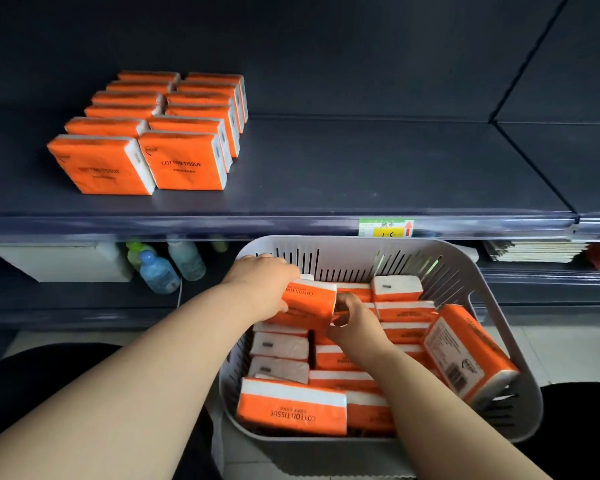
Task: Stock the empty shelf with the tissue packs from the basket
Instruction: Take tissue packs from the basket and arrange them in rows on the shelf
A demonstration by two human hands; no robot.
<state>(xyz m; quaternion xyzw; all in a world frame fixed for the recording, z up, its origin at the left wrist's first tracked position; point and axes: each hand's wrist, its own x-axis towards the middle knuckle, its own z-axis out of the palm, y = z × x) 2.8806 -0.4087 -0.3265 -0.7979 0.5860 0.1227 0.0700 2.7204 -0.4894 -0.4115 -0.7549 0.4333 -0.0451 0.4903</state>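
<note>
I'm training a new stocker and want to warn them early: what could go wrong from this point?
The held pack, gripped by the left hand and right hand, sits among crowded neighbours in the basket; pulling it could drag one along. The tilted pack leaning high on the basket's right wall might slide out if jolted. The upright rows on the shelf could topple if bumped.

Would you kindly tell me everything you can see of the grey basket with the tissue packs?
The basket is light grey plastic, rectangular with rounded corners, a smooth rim and vertically slotted walls. It sits upright just below the front edge of the shelf. Orange-and-white tissue packs fill it, one leaning on its right wall. Both hands reach inside: the left hand grips a raised pack, and the right hand holds its end.
</note>
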